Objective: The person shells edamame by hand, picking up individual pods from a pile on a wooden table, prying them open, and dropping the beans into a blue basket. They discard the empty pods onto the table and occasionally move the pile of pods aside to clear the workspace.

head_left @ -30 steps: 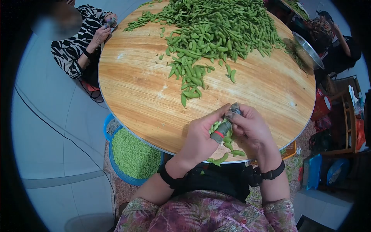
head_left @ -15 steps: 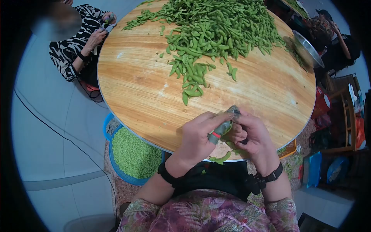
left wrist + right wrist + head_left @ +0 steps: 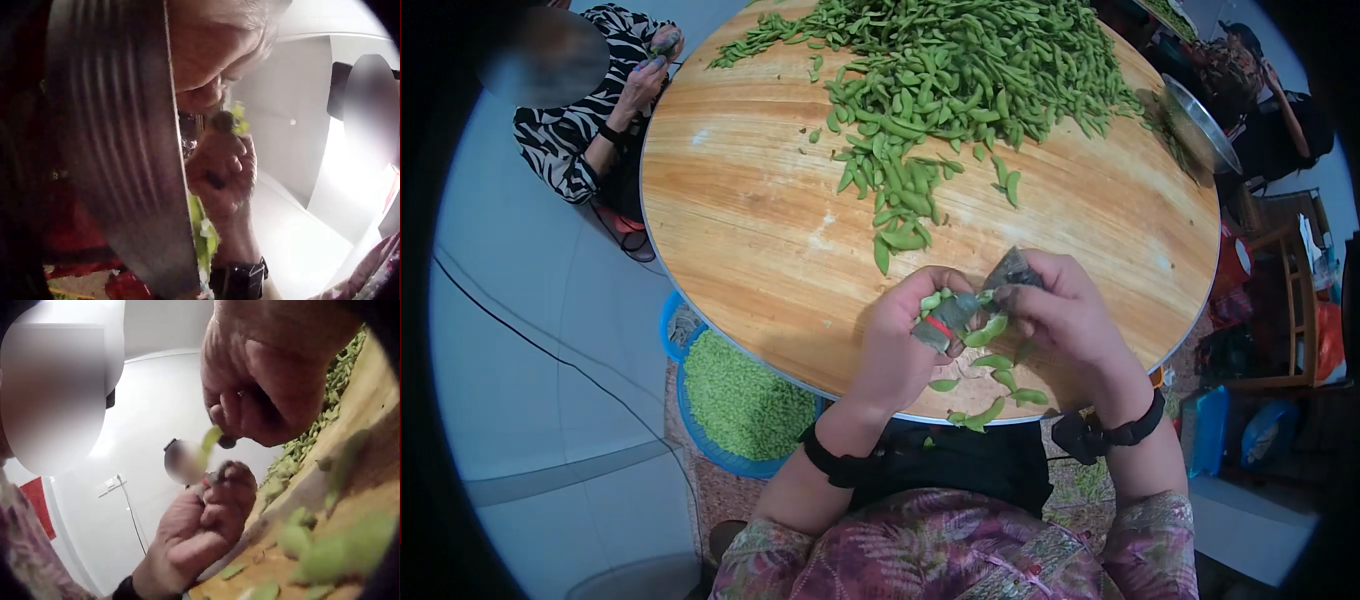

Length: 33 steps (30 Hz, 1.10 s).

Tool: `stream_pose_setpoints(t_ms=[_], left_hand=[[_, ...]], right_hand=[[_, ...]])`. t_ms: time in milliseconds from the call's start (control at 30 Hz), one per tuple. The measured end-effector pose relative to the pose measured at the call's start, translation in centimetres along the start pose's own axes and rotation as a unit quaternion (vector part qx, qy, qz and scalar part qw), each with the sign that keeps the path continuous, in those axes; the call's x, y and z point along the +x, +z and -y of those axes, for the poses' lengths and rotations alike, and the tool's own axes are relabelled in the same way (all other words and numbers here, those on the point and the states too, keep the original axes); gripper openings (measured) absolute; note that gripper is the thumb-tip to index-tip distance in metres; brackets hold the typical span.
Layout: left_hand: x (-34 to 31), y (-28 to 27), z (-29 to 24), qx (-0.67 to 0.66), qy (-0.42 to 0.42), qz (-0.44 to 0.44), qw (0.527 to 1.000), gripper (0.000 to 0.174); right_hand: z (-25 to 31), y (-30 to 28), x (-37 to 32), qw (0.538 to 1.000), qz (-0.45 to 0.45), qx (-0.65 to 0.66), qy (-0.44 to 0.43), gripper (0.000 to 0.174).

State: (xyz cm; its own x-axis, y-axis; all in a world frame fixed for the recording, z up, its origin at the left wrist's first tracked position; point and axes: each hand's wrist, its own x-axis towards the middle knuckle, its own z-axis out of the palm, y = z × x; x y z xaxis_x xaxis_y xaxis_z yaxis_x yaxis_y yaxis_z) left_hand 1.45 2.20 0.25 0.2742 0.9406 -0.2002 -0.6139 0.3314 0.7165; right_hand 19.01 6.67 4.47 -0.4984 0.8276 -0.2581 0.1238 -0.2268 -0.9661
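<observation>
A pale tiled floor (image 3: 530, 330) spreads round a round wooden table (image 3: 750, 250), with a dark cable (image 3: 560, 345) lying across the tiles on the left. A large heap of green pods (image 3: 980, 60) covers the far part of the tabletop, and a looser trail of pods (image 3: 905, 200) runs from it towards the near side. At the right edge a metal bowl (image 3: 1200, 125) stands tilted. Beyond the left edge sits a person in a black-and-white striped top (image 3: 550, 150), and another person in dark clothes (image 3: 1300, 125) is at the far right, near a wooden chair (image 3: 1310, 300). Below the table's near left edge, a blue basin (image 3: 750, 466) holds a mass of shelled beans (image 3: 745, 395).

Near the front edge, the two hands are close together over the tabletop. The left hand (image 3: 885, 345) is curled round a few green beans (image 3: 933, 300), and a grey wrap with a red band (image 3: 940, 326) covers one of its digits, apparently the thumb. The right hand (image 3: 1070, 310) pinches a green pod (image 3: 211, 439) at its fingertips, just beside the left hand; dark grey wrapping (image 3: 1012, 270) shows at the tips. Under the hands, several loose pods (image 3: 980, 412) lie scattered along the near edge. Each wrist wears a black strap, and the wearer's sleeves are patterned in pink and green
</observation>
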Motion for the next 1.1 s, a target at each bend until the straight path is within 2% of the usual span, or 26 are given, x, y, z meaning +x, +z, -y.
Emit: stream_pose_setpoints(t_ms=[67,100,133,167,200,233,267,300,333,400,433,500,533,567,600,633,667,700,733,800,867,933,967,1033,1100], left_hand=[[0.4,-0.5,0.1,-0.028,0.023,-0.022,0.999,0.022],[0.5,-0.9,0.1,-0.053,0.046,-0.045,0.997,0.023],[0.6,-1.1,-0.2,-0.053,0.046,-0.048,0.996,0.023],[0.6,-1.2,-0.4,-0.077,0.041,-0.043,0.995,0.022],[0.6,-1.2,-0.6,-0.102,0.035,-0.037,0.994,0.021],[0.7,-1.2,-0.6,-0.103,0.033,-0.037,0.994,0.021],[0.7,-1.1,-0.6,-0.108,0.026,-0.041,0.993,0.01],[0.8,-1.0,-0.6,-0.114,0.022,-0.044,0.992,0.01],[0.9,-1.2,-0.5,-0.113,0.023,-0.043,0.992,0.01],[0.9,-1.8,-0.4,-0.166,0.021,0.007,0.986,0.013],[0.8,-1.8,-0.5,-0.165,0.021,0.007,0.986,0.013],[0.7,-1.6,-0.6,-0.137,0.023,-0.006,0.99,0.012],[0.6,-1.3,-0.7,-0.138,0.025,-0.004,0.99,0.012],[0.5,-0.9,-1.0,-0.112,0.022,-0.014,0.993,0.017],[0.5,-0.7,-1.1,-0.087,0.018,-0.024,0.996,0.024],[0.4,-0.8,-1.0,-0.087,0.018,-0.024,0.996,0.024],[0.4,-0.8,-0.9,-0.097,0.001,0.007,0.995,0.031],[0.4,-0.8,-0.9,-0.106,-0.016,0.039,0.993,0.041],[0.4,-0.7,-0.8,-0.105,-0.015,0.041,0.993,0.041],[0.2,-0.7,-0.3,-0.089,-0.044,0.088,0.991,0.046],[-0.1,-1.1,0.3,-0.095,-0.045,0.096,0.99,0.041],[-0.3,-1.2,0.7,-0.098,0.012,0.058,0.993,0.031],[-0.4,-1.0,0.7,-0.097,0.013,0.058,0.994,0.031],[-0.6,-0.6,0.5,-0.052,0.063,-0.002,0.997,0.022],[-0.7,-0.5,0.7,-0.039,0.078,-0.007,0.996,0.022]], right_hand=[[0.7,-0.7,0.4,0.994,0.045,0.102,0.022,0.006],[1.8,-1.7,0.1,0.988,0.146,0.01,0.049,0.01],[1.5,-2.2,0.7,0.988,0.148,0.01,0.05,0.01],[0.9,-2.7,1.4,0.975,0.175,-0.123,-0.054,0.014],[0.7,-3.1,2.1,0.935,0.195,-0.252,-0.156,0.019],[2.8,-3.1,2.9,0.917,0.064,-0.386,-0.074,0.025],[3.0,-4.3,4.5,0.867,-0.059,-0.492,-0.05,0.026],[2.0,-5.8,6.5,0.838,-0.129,-0.526,-0.073,0.025],[0.8,-7.0,7.7,0.837,-0.13,-0.526,-0.074,0.025],[-0.5,-8.0,9.0,0.809,-0.125,-0.537,-0.205,0.025],[-0.6,-7.9,9.0,0.809,-0.125,-0.536,-0.205,0.025],[-0.7,-7.2,8.4,0.766,-0.126,-0.602,-0.188,0.02],[-0.4,-6.7,7.9,0.764,-0.126,-0.604,-0.189,0.02],[-0.2,-6.1,7.1,0.892,-0.085,-0.428,-0.118,0.019],[0.2,-5.2,6.1,0.972,-0.039,-0.229,-0.04,0.018],[1.5,-3.4,4.3,0.991,-0.055,-0.116,0.028,0.018],[1.2,-2.9,3.3,0.998,-0.019,-0.027,0.047,0.017],[0.2,-2.9,2.6,0.992,0.04,0.089,0.084,0.018],[-0.6,-2.7,1.9,0.967,0.098,0.203,0.118,0.02],[-0.8,-1.2,0.6,0.965,0.051,0.199,0.163,0.02],[-0.6,-0.5,-0.5,0.964,0.086,0.197,0.154,0.015],[-0.4,0.7,-1.5,0.992,0.04,0.078,0.087,0.017],[0.1,1.2,-2.2,0.996,0.045,0.032,0.072,0.022],[-0.7,1.6,-2.9,0.994,0.064,0.071,0.049,0.023],[-1.5,1.7,-3.1,0.989,0.09,0.116,0.024,0.027]])
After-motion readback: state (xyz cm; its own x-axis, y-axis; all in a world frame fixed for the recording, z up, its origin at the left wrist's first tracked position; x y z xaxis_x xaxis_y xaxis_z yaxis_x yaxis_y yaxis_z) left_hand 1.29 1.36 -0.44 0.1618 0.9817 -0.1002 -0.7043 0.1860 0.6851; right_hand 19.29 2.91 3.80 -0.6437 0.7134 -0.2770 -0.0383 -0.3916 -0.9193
